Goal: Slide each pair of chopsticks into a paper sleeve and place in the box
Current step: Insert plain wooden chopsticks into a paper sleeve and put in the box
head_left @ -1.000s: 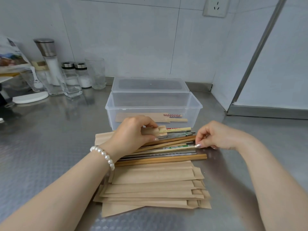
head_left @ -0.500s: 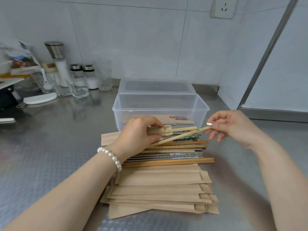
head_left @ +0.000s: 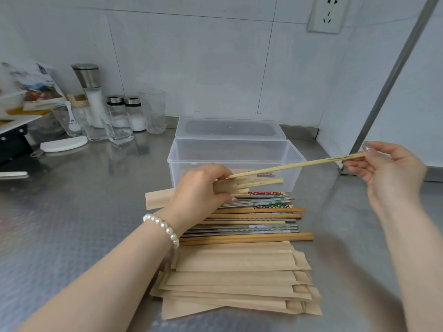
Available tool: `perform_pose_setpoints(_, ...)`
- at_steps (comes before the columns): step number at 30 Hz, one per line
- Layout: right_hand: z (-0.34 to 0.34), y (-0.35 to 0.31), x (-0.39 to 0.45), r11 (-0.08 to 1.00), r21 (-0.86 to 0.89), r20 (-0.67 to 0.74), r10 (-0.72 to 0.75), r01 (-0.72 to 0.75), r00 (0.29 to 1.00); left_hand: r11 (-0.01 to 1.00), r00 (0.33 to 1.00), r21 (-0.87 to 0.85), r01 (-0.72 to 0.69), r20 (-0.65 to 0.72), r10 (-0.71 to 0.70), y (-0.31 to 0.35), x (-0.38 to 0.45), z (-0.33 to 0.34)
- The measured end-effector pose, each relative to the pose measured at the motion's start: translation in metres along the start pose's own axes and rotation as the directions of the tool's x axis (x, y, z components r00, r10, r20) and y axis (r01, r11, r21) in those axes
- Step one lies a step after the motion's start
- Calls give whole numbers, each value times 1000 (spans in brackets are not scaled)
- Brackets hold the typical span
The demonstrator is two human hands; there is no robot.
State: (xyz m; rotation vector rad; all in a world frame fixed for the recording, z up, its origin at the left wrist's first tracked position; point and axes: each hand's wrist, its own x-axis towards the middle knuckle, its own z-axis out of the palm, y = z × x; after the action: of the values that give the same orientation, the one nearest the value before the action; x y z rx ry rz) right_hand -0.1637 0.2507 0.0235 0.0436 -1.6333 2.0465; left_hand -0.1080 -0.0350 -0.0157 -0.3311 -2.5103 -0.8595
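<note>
My left hand point(head_left: 201, 188) grips a brown paper sleeve point(head_left: 158, 198) lying flat in front of the clear plastic box point(head_left: 233, 159); one pale chopstick point(head_left: 266, 182) sticks out of the sleeve's mouth. My right hand point(head_left: 388, 171) pinches the thick end of a second pale bamboo chopstick point(head_left: 297, 165), held in the air, its thin tip touching the sleeve's mouth by my left fingers. A row of loose chopsticks point(head_left: 251, 219), wooden, metal and patterned, lies on the counter. A stack of empty sleeves point(head_left: 235, 281) lies nearest me. One sleeved pair rests inside the box.
The box's lid point(head_left: 227, 128) lies behind it. Glasses, shakers point(head_left: 133, 113) and a tall grinder point(head_left: 92, 92) crowd the back left, with a white lid point(head_left: 63, 144) on the steel counter. A wall and metal post point(head_left: 388, 75) close off the right.
My right hand has lifted one pale chopstick off the pile and drawn it up and to the right, its tip now at the sleeve's mouth. The left hand stays on the sleeve.
</note>
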Motion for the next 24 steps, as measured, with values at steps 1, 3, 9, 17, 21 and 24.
perform_pose_setpoints(1,-1,-1,0,1000,-2,-13,-9,9,1000,1000,1000,-3,5,-5,-5,0,0,0)
perform_pose_setpoints(3,-3,-3,1,1000,-2,-34,-21,20,999,1000,1000,-7,15,-12,-15,-1,0,-1)
perform_pose_setpoints(9,-7,-4,4,997,-35,-71,-72,70,995,1000,1000,-9,11,-15,-12,-1,-1,-2)
perform_pose_setpoints(17,12,8,-8,970,-182,224,199,-160,954,998,997,-4,-64,-44,64,-2,-1,2)
perform_pose_setpoints(21,26,15,-22,939,-301,407,281,-163,869,996,995,-1,-86,-48,86,-2,0,2)
perform_pose_setpoints(24,33,18,-29,934,-327,472,294,-144,831,996,995,-1,-91,-38,91,-1,0,2)
